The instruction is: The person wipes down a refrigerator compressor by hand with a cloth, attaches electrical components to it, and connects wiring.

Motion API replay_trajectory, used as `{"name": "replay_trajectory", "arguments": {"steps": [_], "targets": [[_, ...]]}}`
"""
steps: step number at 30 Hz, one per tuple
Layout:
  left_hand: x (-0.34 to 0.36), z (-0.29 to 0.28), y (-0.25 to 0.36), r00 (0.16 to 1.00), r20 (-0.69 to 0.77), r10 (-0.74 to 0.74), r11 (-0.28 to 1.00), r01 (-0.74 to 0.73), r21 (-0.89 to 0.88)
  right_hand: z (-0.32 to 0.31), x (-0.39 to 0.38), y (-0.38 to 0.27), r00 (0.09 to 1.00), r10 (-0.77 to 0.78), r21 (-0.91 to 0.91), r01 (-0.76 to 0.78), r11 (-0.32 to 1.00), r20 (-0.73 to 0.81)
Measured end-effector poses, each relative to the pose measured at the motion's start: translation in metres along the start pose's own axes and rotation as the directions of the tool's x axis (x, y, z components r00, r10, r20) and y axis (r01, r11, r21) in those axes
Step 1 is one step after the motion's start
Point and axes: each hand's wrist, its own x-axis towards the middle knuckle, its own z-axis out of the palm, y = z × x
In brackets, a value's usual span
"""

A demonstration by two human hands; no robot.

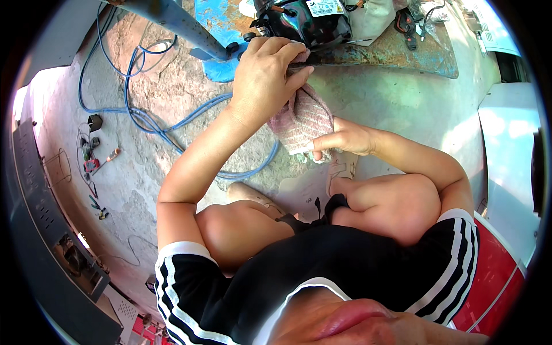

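I see the pink-striped cloth [303,118] at upper centre; fingers of the left hand [263,70] pinch its top near a black compressor [322,29], the right hand's [349,138] its lower edge.

Rag [302,118] = matt woven cloth, black casing [310,31] = v. glossy hard shell, its label [325,7] smooth paper/plastic, board [402,62] rough w/ chipped paint & rust-like spots, pole [181,27] painted metal, hose [150,122] smooth plastic, flr [184,83] rough matt conc.
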Motion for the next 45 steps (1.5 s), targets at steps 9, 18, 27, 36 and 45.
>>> {"name": "replay_trajectory", "arguments": {"steps": [9, 18, 27, 36, 45], "targets": [[-0.020, 0.029, -0.022, 0.999, -0.044, -0.014, 0.999, 0.012, -0.052, -0.002, 0.004, -0.001, 1.000, 0.002, 0.021, -0.002, 1.000, 0.004], [-0.027, 0.026, -0.018, 1.000, -0.011, -0.028, 0.996, 0.029, 0.089, 0.000, 0.005, -0.002, 1.000, -0.006, 0.000, 0.006, 1.000, -0.003], [-0.025, 0.030, -0.015, 0.997, 0.061, -0.042, 0.923, 0.015, 0.385, -0.001, 0.002, -0.002, 1.000, -0.006, -0.015, 0.006, 1.000, -0.001], [-0.024, -0.038, -0.017, 0.847, 0.325, -0.422, 0.859, 0.488, -0.155, -0.008, -0.004, -0.001, 0.990, 0.013, -0.067, -0.004, 0.998, 0.140], [-0.008, -0.012, -0.021, 0.857, -0.029, -0.515, 0.575, 0.320, -0.753, -0.030, -0.031, -0.053, 0.912, 0.149, -0.189, -0.081, 0.979, 0.382]]}}
